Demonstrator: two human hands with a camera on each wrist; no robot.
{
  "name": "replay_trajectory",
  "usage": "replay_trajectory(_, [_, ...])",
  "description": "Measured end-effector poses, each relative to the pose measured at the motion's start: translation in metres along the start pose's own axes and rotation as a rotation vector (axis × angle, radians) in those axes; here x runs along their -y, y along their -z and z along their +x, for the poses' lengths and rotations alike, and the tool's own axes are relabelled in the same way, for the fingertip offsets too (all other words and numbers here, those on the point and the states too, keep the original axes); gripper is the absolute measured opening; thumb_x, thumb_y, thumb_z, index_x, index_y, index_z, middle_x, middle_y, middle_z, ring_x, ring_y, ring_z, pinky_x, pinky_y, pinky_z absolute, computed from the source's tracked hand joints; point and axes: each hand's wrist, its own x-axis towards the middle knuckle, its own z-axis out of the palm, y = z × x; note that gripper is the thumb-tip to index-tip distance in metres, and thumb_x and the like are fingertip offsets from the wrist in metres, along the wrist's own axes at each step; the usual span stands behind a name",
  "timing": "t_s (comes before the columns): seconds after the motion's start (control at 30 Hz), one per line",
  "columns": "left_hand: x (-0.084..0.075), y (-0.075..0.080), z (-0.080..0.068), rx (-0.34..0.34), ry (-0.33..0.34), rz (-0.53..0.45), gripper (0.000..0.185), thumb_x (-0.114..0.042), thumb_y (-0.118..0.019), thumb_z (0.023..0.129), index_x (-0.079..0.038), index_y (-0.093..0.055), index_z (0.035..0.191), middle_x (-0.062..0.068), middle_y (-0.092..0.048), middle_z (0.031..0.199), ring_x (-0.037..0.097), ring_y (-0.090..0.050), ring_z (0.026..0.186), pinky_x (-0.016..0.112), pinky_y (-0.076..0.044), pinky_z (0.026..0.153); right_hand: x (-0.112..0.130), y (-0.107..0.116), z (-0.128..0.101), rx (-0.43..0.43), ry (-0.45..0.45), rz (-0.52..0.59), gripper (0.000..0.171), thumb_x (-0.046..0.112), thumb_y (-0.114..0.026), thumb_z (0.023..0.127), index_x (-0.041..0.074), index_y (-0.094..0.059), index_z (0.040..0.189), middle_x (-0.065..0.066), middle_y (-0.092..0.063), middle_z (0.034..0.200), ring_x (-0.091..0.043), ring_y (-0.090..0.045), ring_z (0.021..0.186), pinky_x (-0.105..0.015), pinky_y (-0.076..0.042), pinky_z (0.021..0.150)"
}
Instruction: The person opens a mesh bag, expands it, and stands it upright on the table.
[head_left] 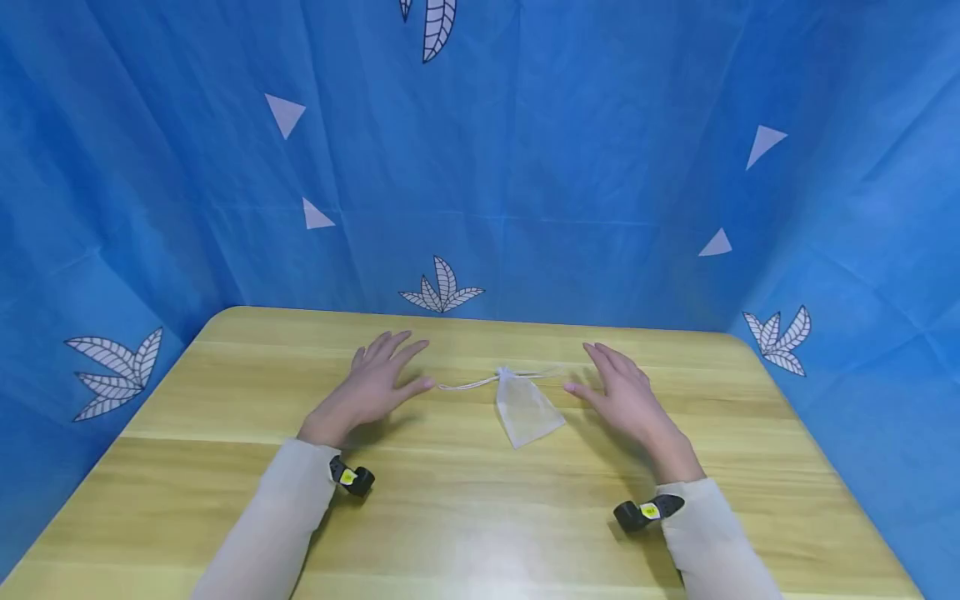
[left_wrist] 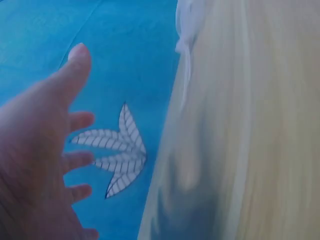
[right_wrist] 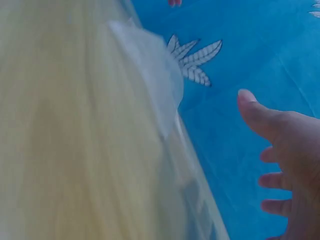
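Observation:
A small white, sheer drawstring pouch (head_left: 527, 408) lies on the wooden table between the two hands, its neck gathered and its cords (head_left: 471, 385) spread to both sides. My left hand (head_left: 378, 383) is left of it, fingers extended and thumb pointing toward the cord's end. On the other side, my right hand (head_left: 618, 392) has its fingers spread, with the thumb close to the pouch's right edge. Neither hand holds anything. The left wrist view catches the pouch's gathered neck (left_wrist: 187, 37) at the top; the right wrist view has its body (right_wrist: 155, 72).
The light wooden table (head_left: 480, 517) has rounded far corners. Behind it and along both sides hangs a blue curtain (head_left: 585, 167) with white leaf and triangle prints. Each wrist wears a black strap with a small camera (head_left: 362, 481).

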Motion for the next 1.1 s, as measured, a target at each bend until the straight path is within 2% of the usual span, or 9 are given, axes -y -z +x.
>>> replay_trajectory(0.07, [-0.004, 0.0, 0.005, -0.019, -0.033, -0.042, 0.073, -0.066, -0.042, 0.095, -0.025, -0.031, 0.154, 0.01, -0.018, 0.16, 0.039, -0.01, 0.146, 0.066, -0.009, 0.11, 0.005, -0.001, 0.005, -0.006, 0.01, 0.025, 0.085, 0.064, -0.052, 0.092, 0.01, -0.028, 0.154, -0.02, -0.028, 0.155, -0.043, -0.022, 0.141, -0.066, -0.017, 0.108])
replay_trajectory(0.23, [-0.013, -0.009, 0.017, -0.03, -0.066, -0.136, 0.073, -0.067, -0.042, 0.094, -0.024, -0.034, 0.152, 0.009, -0.022, 0.159, 0.033, -0.014, 0.146, 0.058, -0.012, 0.113, 0.014, -0.006, 0.012, -0.002, 0.037, 0.065, 0.079, 0.061, -0.054, 0.092, 0.009, -0.038, 0.15, -0.019, -0.038, 0.15, -0.042, -0.031, 0.138, -0.061, -0.024, 0.108])
replay_trajectory(0.5, [-0.031, -0.02, 0.034, -0.02, -0.046, -0.338, 0.072, -0.067, -0.045, 0.093, -0.024, -0.037, 0.151, 0.006, -0.027, 0.158, 0.029, -0.019, 0.145, 0.057, -0.02, 0.112, 0.019, -0.018, 0.024, -0.036, 0.066, 0.165, 0.061, 0.049, -0.06, 0.095, 0.009, -0.052, 0.141, -0.014, -0.051, 0.142, -0.037, -0.041, 0.133, -0.056, -0.03, 0.107])
replay_trajectory(0.63, [-0.038, -0.025, 0.042, -0.029, -0.064, -0.417, 0.072, -0.066, -0.046, 0.093, -0.022, -0.04, 0.149, 0.006, -0.033, 0.155, 0.03, -0.025, 0.143, 0.056, -0.022, 0.112, 0.025, -0.025, 0.027, -0.045, 0.068, 0.196, 0.054, 0.042, -0.063, 0.095, 0.009, -0.057, 0.136, -0.013, -0.057, 0.136, -0.034, -0.048, 0.128, -0.053, -0.036, 0.105])
replay_trajectory(0.77, [-0.042, -0.031, 0.045, -0.041, -0.059, -0.504, 0.065, -0.058, -0.052, 0.095, -0.018, -0.045, 0.146, 0.004, -0.04, 0.151, 0.028, -0.033, 0.14, 0.053, -0.026, 0.111, 0.03, -0.032, 0.029, -0.05, 0.069, 0.224, 0.053, 0.043, -0.065, 0.094, 0.009, -0.059, 0.134, -0.012, -0.06, 0.131, -0.032, -0.054, 0.122, -0.051, -0.041, 0.101])
replay_trajectory(0.93, [-0.046, -0.041, 0.048, -0.028, -0.031, -0.552, 0.059, -0.049, -0.056, 0.097, -0.016, -0.047, 0.145, 0.0, -0.044, 0.148, 0.022, -0.035, 0.139, 0.046, -0.029, 0.111, 0.032, -0.035, 0.029, -0.069, 0.058, 0.235, 0.05, 0.041, -0.067, 0.093, 0.009, -0.062, 0.131, -0.013, -0.062, 0.127, -0.032, -0.057, 0.118, -0.051, -0.043, 0.098])
replay_trajectory(1.1, [-0.054, -0.049, 0.052, -0.014, -0.009, -0.556, 0.057, -0.042, -0.059, 0.097, -0.014, -0.047, 0.144, 0.005, -0.049, 0.144, 0.024, -0.042, 0.134, 0.046, -0.035, 0.108, 0.03, -0.037, 0.029, -0.065, 0.026, 0.236, 0.047, 0.036, -0.069, 0.092, 0.007, -0.064, 0.128, -0.015, -0.063, 0.124, -0.034, -0.061, 0.112, -0.051, -0.047, 0.093])
